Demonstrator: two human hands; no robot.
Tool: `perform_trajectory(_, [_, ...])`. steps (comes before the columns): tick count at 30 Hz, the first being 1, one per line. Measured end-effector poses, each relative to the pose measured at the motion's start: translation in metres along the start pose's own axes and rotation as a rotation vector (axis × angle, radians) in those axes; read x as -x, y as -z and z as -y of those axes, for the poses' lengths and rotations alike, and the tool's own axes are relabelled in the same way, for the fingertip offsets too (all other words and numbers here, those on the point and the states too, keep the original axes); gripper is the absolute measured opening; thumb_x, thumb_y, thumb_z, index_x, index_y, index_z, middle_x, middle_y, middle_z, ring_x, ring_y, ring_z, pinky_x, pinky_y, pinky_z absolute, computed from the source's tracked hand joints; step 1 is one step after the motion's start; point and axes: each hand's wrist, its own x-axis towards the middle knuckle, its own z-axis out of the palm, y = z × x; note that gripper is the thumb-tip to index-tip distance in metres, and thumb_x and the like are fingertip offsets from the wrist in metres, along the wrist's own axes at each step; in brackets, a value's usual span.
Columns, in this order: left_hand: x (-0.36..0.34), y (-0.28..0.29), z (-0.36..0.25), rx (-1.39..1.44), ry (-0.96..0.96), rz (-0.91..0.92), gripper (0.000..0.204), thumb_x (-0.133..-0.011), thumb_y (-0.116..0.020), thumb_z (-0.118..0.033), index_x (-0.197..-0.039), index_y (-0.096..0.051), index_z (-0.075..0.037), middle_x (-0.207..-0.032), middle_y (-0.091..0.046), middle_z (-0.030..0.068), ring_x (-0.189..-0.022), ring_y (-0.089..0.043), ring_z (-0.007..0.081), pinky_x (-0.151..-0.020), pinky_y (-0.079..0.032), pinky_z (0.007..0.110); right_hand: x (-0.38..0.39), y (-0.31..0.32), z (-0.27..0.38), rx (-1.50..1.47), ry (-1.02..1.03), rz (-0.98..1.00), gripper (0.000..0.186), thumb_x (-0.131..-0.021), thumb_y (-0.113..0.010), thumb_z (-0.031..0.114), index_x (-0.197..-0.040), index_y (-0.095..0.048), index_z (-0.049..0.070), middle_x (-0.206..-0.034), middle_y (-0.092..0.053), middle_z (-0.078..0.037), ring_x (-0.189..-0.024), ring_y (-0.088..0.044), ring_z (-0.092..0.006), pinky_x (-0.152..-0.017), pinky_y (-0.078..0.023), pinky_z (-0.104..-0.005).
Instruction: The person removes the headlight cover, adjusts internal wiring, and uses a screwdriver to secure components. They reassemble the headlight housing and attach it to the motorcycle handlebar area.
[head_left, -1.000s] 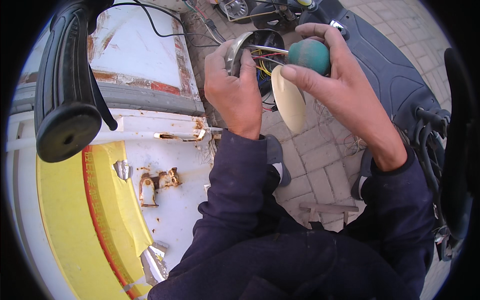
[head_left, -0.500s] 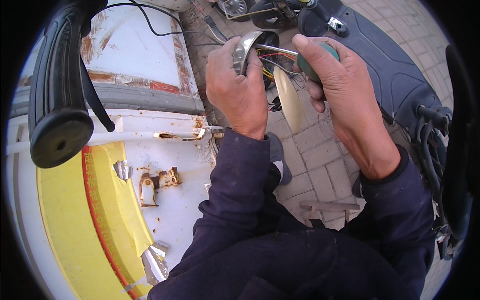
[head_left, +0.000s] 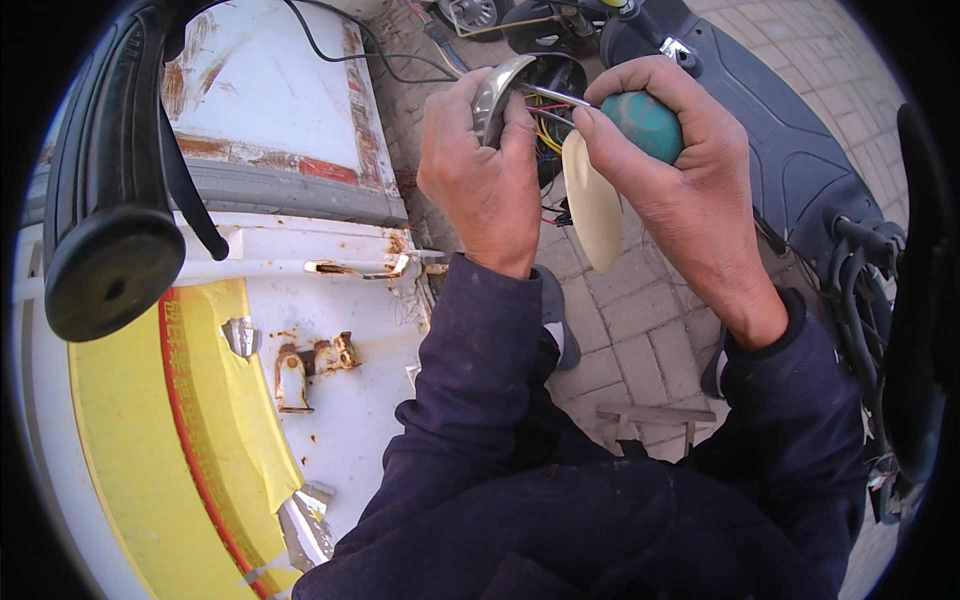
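My left hand (head_left: 475, 190) is closed around a curved, shiny silver-rimmed part (head_left: 496, 98), its thumb pressed on the near side. A green, ball-shaped screwdriver handle (head_left: 645, 124) sits in the grip of my right hand (head_left: 695, 180). From it the metal shaft reaches left toward the silver part; where the tip meets it is hard to make out. Thin wires (head_left: 548, 132), some yellow and red, show behind the shaft. A smooth cream oval piece (head_left: 594, 205) hangs just below, near my right thumb; what supports it is hidden.
A black handlebar grip (head_left: 115, 230) juts in at left, above a white panel with a rusty bracket (head_left: 300, 375) and yellow sheeting (head_left: 120, 420). Dark scooter bodywork (head_left: 770, 130) lies at right. Below is brick paving (head_left: 640, 310) with a small wooden stool (head_left: 655, 412).
My right hand has rolled upward and round, so more of the green handle shows and the thumb now lies by the shaft. The cream piece has shifted slightly right.
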Motion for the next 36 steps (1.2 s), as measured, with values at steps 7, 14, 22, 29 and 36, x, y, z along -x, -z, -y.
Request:
perform_trajectory(7, [0.004,0.001,-0.001,-0.099,-0.045,-0.009,0.024,-0.088,-0.079,-0.006,-0.110,-0.072,-0.004,-0.099,-0.070,0.0100,-0.088,-0.070,0.0304,-0.078,-0.055,0.040,0.002,-0.011,0.005,-0.310,-0.315,-0.138,0.024,-0.093,-0.078,0.022,-0.101,-0.072,0.001,-0.081,-0.070,-0.003,-0.073,-0.067,-0.0087,-0.064,-0.053,-0.0249])
perform_trajectory(14, [-0.008,0.006,0.014,-0.057,0.027,-0.021,0.026,-0.087,-0.079,-0.006,-0.112,-0.074,-0.003,-0.099,-0.071,0.0107,-0.088,-0.071,0.0294,-0.080,-0.056,0.039,-0.019,0.020,0.005,-0.282,-0.380,-0.021,0.026,-0.095,-0.077,0.031,-0.104,-0.074,0.006,-0.083,-0.068,0.001,-0.064,-0.055,-0.0043,-0.056,-0.039,-0.0213])
perform_trajectory(22, [-0.025,0.034,0.020,0.505,0.475,0.070,0.035,-0.091,-0.083,-0.006,-0.121,-0.073,0.007,-0.106,-0.078,0.0105,-0.093,-0.071,0.0131,-0.086,-0.057,0.027,-0.021,0.079,-0.029,0.493,-0.438,0.387,0.027,-0.081,-0.072,0.023,-0.100,-0.075,0.003,-0.081,-0.067,-0.010,-0.076,-0.066,-0.0202,-0.071,-0.050,-0.0349])
perform_trajectory(29, [-0.032,0.045,0.012,0.602,0.635,0.171,0.034,-0.090,-0.084,-0.005,-0.120,-0.073,0.007,-0.106,-0.078,0.0111,-0.091,-0.073,0.0139,-0.083,-0.059,0.026,0.018,0.062,-0.051,0.451,-0.388,0.736,0.065,-0.083,-0.079,0.029,-0.142,-0.063,0.009,-0.099,-0.071,-0.019,-0.096,-0.071,-0.0373,-0.085,-0.053,-0.0458])
perform_trajectory(36, [-0.034,0.047,0.007,0.691,0.662,0.210,0.035,-0.089,-0.085,-0.004,-0.119,-0.072,0.007,-0.105,-0.078,0.0109,-0.091,-0.073,0.0140,-0.083,-0.059,0.026,0.019,0.018,-0.075,0.233,-0.517,0.582,0.060,-0.086,-0.080,0.037,-0.137,-0.067,0.007,-0.096,-0.074,-0.019,-0.094,-0.072,-0.0361,-0.084,-0.053,-0.0451])
